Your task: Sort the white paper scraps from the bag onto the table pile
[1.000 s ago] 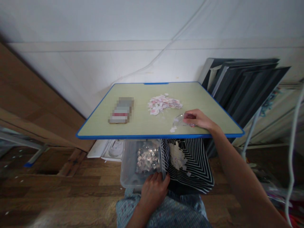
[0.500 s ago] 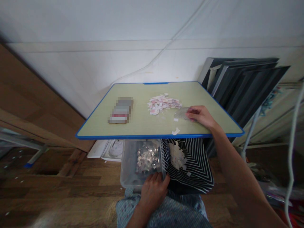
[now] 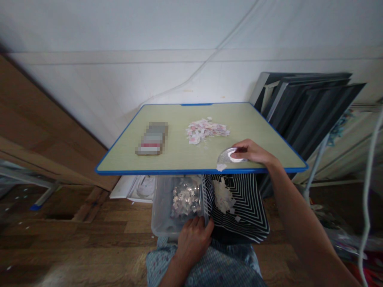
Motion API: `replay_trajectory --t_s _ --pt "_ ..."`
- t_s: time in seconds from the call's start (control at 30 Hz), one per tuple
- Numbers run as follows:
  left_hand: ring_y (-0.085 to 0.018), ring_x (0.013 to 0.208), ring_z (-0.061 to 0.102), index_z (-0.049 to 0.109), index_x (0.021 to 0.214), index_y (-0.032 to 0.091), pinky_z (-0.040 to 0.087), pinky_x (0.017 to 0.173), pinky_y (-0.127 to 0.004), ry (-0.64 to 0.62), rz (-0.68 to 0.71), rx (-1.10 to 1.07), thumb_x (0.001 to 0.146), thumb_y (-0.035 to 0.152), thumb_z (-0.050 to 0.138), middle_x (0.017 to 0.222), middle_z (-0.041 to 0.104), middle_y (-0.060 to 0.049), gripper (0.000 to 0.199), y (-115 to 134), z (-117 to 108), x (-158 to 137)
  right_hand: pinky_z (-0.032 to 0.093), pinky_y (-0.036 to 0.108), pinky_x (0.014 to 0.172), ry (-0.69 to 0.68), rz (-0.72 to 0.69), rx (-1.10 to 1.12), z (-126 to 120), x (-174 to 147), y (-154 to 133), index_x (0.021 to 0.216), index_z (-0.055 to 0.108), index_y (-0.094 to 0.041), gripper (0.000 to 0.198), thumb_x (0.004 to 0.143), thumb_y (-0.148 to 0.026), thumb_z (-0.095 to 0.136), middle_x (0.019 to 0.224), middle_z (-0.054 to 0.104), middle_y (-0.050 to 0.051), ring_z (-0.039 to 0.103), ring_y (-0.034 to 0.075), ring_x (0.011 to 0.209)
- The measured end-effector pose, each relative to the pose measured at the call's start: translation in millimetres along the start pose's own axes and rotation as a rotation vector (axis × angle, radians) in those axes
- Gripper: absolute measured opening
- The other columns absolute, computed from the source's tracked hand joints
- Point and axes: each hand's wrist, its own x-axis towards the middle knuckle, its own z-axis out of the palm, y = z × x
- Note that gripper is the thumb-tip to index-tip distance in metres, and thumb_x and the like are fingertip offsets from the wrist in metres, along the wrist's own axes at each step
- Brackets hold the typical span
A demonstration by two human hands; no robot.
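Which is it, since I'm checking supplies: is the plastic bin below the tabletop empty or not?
Not empty: small shiny pieces show inside the translucent plastic bin, toward its right side.

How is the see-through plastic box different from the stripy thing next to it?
The plastic box is clear and plain; the stripy thing is black with white lines. The plastic box holds shiny pieces, while the stripy thing holds pale, dull scraps. Both sit lower than the tabletop.

passage: between pixelated slab point(image 3: 152, 138) and scrap pile point(image 3: 206, 130) | blocks: wall point(image 3: 167, 75) behind, panels point(image 3: 311, 103) right
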Motion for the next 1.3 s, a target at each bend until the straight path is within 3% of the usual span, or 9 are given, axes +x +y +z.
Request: replay_trajectory --t_s 0.27,0.7,0.8,0.9,1.07,1.3 --pt "-0.022 0.08 0.054 0.047 0.113 0.019 0.045 0.067 -0.033 -0.004 -0.004 0.001 0.076 0.018 0.056 0.088 0.057 -0.006 0.038 -0.2 0.2 0.2 0.027 0.019 0.043 -0.089 0.005 0.014 -1.2 -3.1 0.9 0.066 0.062 -0.014 0.024 0.067 -0.039 0.061 0.05 0.049 -0.003 0.04 0.007 0.047" --pt "-0.022 0.079 0.053 0.047 0.112 0.019 0.045 0.067 -0.033 -0.009 0.003 0.001 0.076 0.018 0.056 0.087 0.057 -0.006 0.037 -0.1 -0.2 0.9 0.029 0.021 0.044 -0.088 0.016 0.04 -2.0 -6.7 -4.7 0.065 0.059 -0.014 0.027 0.066 -0.04 0.061 0.052 0.05 -0.002 0.041 0.008 0.048" --pt "-0.022 0.079 0.053 0.047 0.112 0.019 0.045 0.066 -0.032 0.002 0.004 -0.003 0.076 0.016 0.055 0.086 0.056 -0.006 0.037 -0.3 0.5 0.5 0.031 0.021 0.046 -0.01 0.006 0.048 -0.4 -4.0 -2.0 0.063 0.056 -0.014 0.025 0.066 -0.039 0.061 0.053 0.049 -0.002 0.042 0.008 0.049" --pt "-0.022 0.079 0.053 0.047 0.113 0.019 0.045 0.066 -0.033 0.007 0.003 -0.006 0.075 0.016 0.056 0.086 0.056 -0.006 0.039 -0.1 1.1 0.1 0.03 0.022 0.046 0.163 0.004 0.007 2.2 3.4 2.8 0.061 0.053 -0.015 0.026 0.068 -0.039 0.057 0.052 0.047 -0.002 0.041 0.008 0.048" --pt "-0.022 0.081 0.054 0.046 0.113 0.019 0.045 0.068 -0.033 -0.003 -0.001 -0.015 0.076 0.018 0.056 0.088 0.057 -0.007 0.039 -0.2 0.3 1.1 0.031 0.024 0.051 0.474 0.074 -0.257 4.4 23.3 8.8 0.059 0.051 -0.015 0.02 0.071 -0.031 0.051 0.053 0.049 0.0 0.042 0.01 0.051" --pt "-0.023 0.082 0.054 0.047 0.113 0.019 0.045 0.069 -0.035 0.005 0.004 -0.019 0.077 0.019 0.056 0.09 0.057 -0.008 0.037 0.1 1.5 0.7 0.032 0.025 0.055 0.589 0.022 -0.419 4.7 45.1 12.2 0.058 0.049 -0.016 0.016 0.069 -0.028 0.051 0.056 0.052 0.002 0.044 0.013 0.054"
